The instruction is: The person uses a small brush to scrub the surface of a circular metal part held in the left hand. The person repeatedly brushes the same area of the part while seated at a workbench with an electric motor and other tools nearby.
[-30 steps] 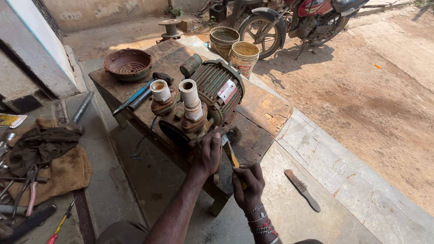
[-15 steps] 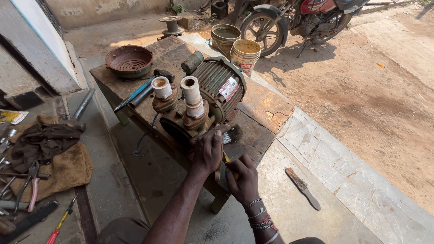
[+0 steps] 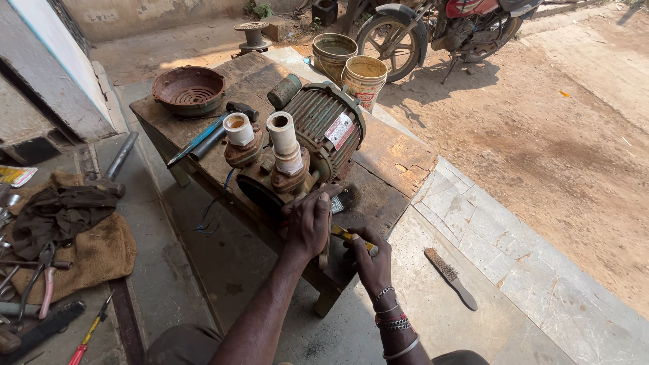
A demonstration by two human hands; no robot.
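Note:
A green ribbed electric motor pump (image 3: 323,128) with two white pipe stubs lies on a worn wooden bench (image 3: 392,159). My left hand (image 3: 307,220) presses on the rusty pump casing at its near end. My right hand (image 3: 370,260) grips a yellow-handled tool (image 3: 348,236) right beside the left hand, its tip pointed at the casing; the tip itself is hidden. Bangles circle my right wrist.
On the bench: a rusty round fan cover (image 3: 188,88), a blue-handled tool (image 3: 196,140). A wire brush (image 3: 450,277) lies on the stone floor at right. Pliers and screwdrivers rest on sacking (image 3: 88,253) at left. Two buckets (image 3: 350,64) and a motorcycle (image 3: 433,27) stand behind.
My right hand has moved up and left with the yellow-handled tool, closing in beside my left hand at the pump casing. The left hand stays on the casing.

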